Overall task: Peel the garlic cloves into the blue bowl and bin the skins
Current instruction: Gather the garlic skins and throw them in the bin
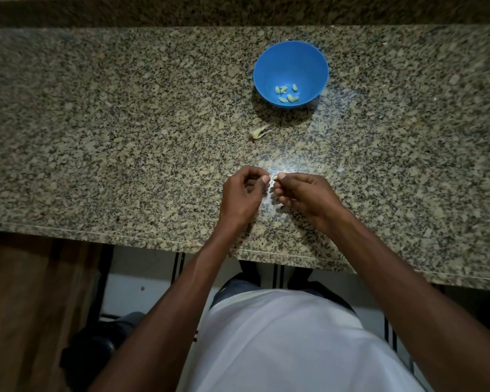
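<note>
Garlic clove (275, 178) sits between your fingertips — left hand (242, 195) and right hand (309, 196) both pinch it; its axis is too hidden to tell. Blue bowl (290, 56) stands far behind.

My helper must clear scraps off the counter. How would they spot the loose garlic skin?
Find the blue bowl on the granite counter. Just nearer the person than the bowl lies the garlic skin, a pale, curled papery scrap, unlike the smooth peeled cloves inside the bowl.
</note>
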